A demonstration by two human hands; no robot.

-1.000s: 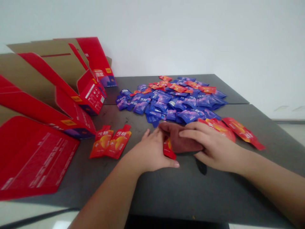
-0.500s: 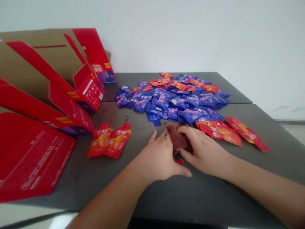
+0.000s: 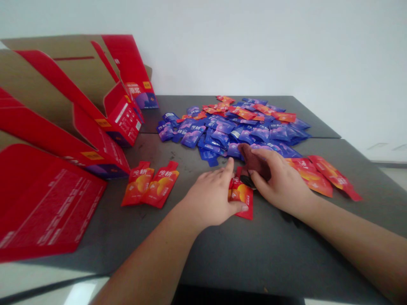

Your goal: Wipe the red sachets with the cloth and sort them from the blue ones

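On the grey table (image 3: 222, 262), the left hand (image 3: 210, 197), spread wide, overlaps 1 red pouch (image 3: 245, 197), apparently to steady it; the right hand (image 3: 281, 178) grips a brown cloth (image 3: 252, 163).

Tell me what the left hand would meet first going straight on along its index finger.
Probably the near edge of the pouch pile, though depth is unclear; the brown cloth in the right hand sits just right of that line.

Forearms (image 3: 155, 252) bare, converging from either side.
Left hand (image 3: 210, 197) — thumb spread away from the index finger; right hand (image 3: 281, 180) — fingers curled inward, thumb opposing.
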